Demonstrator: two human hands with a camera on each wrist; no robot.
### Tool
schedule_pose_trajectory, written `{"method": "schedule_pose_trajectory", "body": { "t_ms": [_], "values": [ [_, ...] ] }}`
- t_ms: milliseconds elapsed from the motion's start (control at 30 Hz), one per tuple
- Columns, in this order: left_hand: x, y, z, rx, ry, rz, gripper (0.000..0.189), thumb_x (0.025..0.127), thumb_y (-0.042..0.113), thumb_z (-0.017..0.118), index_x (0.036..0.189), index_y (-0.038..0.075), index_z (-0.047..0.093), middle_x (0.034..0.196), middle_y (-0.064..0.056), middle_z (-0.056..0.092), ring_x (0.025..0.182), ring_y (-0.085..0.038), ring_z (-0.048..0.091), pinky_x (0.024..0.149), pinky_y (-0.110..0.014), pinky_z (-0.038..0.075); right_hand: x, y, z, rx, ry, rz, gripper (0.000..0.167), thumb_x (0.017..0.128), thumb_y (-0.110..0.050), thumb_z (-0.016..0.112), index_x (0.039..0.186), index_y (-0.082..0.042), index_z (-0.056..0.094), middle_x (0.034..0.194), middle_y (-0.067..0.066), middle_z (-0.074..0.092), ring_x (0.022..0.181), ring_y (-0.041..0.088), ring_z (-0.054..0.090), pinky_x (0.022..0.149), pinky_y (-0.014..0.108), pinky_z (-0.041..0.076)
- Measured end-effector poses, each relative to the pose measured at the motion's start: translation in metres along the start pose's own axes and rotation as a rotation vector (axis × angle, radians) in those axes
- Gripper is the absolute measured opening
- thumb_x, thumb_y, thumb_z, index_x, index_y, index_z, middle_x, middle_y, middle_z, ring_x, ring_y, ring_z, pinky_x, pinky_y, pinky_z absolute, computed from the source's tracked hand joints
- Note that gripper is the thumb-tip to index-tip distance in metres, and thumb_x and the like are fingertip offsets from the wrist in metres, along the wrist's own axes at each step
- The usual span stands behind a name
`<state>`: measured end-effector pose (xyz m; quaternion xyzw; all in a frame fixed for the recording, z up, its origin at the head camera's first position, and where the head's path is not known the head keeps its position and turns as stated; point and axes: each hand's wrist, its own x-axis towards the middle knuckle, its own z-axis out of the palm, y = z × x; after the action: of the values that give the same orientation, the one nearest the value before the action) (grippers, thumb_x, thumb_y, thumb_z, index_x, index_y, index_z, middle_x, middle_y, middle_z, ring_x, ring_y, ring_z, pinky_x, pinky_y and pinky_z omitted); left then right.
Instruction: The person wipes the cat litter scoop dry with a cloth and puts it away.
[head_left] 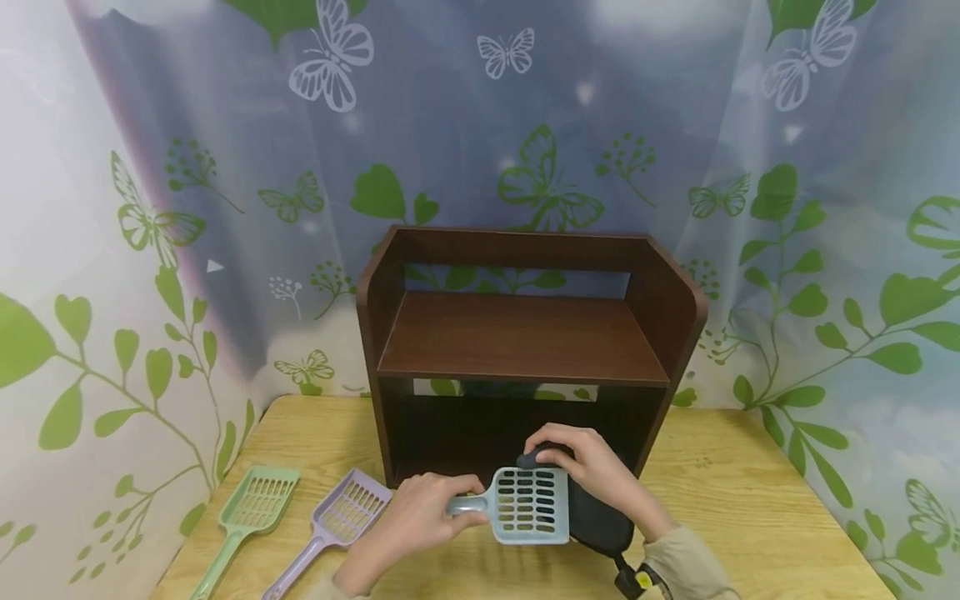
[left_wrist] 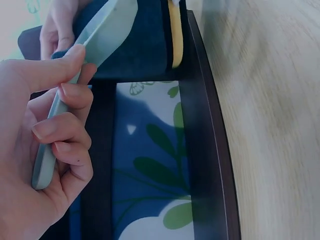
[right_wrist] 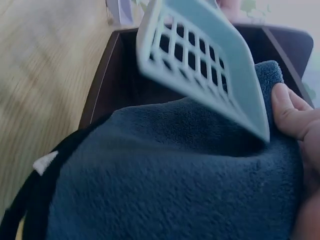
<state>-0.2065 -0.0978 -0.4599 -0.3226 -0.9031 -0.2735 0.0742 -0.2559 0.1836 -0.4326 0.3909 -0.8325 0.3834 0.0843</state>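
My left hand (head_left: 420, 510) grips the short handle of a pale blue slotted litter scoop (head_left: 562, 510), fingers curled round it in the left wrist view (left_wrist: 60, 120). The scoop's head points right, in front of the shelf. My right hand (head_left: 592, 468) pinches a dark blue plush cloth (head_left: 600, 518) between thumb and fingers, at the scoop's upper edge. In the right wrist view the cloth (right_wrist: 175, 195) spreads wide below the scoop (right_wrist: 250, 100) and overlaps its edge. A black trim runs along one side of the cloth.
A dark brown two-tier shelf (head_left: 525, 337) stands behind my hands on the wooden table (head_left: 750, 517). Left of them lie a green slotted scoop (head_left: 236, 532) and a purple one (head_left: 322, 530). A patterned curtain (head_left: 450, 125) hangs behind the table.
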Motion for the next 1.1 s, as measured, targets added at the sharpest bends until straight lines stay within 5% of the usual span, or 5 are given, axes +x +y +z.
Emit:
{"method": "schedule_pose_trajectory", "body": {
  "t_ms": [167, 500, 733, 1100],
  "values": [
    [-0.003, -0.003, 0.001, -0.051, 0.014, -0.029, 0.021, 0.089, 0.041, 0.076, 0.104, 0.028, 0.071, 0.064, 0.016, 0.046, 0.052, 0.002, 0.03, 0.045, -0.02, 0.024, -0.013, 0.011, -0.005, 0.028, 0.081, 0.104, 0.013, 0.098, -0.017, 0.065, 0.109, -0.022, 0.071, 0.107, -0.01, 0.07, 0.098, 0.007, 0.065, 0.085, 0.03, 0.053],
    [-0.003, -0.003, 0.008, -0.128, 0.102, -0.122, 0.022, 0.094, 0.044, 0.069, 0.109, 0.027, 0.068, 0.066, 0.016, 0.047, 0.05, 0.001, 0.03, 0.045, -0.02, 0.023, -0.028, 0.011, 0.019, 0.282, 0.326, 0.395, 0.018, 0.101, -0.016, 0.063, 0.118, -0.009, 0.065, 0.115, 0.006, 0.067, 0.103, 0.011, 0.064, 0.089, 0.023, 0.05],
    [0.002, 0.002, 0.012, -0.22, 0.219, -0.211, 0.019, 0.095, 0.039, 0.069, 0.104, 0.023, 0.067, 0.071, 0.012, 0.055, 0.056, -0.001, 0.043, 0.051, -0.021, 0.036, -0.033, 0.003, 0.037, 0.406, 0.479, 0.487, 0.019, 0.101, -0.012, 0.063, 0.118, -0.005, 0.065, 0.112, 0.01, 0.068, 0.096, 0.01, 0.063, 0.081, 0.022, 0.05],
    [0.006, 0.008, 0.024, -0.357, 0.313, -0.318, 0.021, 0.096, 0.033, 0.07, 0.102, 0.013, 0.07, 0.079, 0.002, 0.064, 0.063, -0.006, 0.048, 0.057, -0.025, 0.04, -0.029, -0.007, 0.049, 0.4, 0.753, 0.506, 0.023, 0.097, -0.018, 0.071, 0.116, -0.005, 0.069, 0.11, 0.011, 0.068, 0.089, 0.01, 0.067, 0.076, 0.019, 0.053]
  ]
}}
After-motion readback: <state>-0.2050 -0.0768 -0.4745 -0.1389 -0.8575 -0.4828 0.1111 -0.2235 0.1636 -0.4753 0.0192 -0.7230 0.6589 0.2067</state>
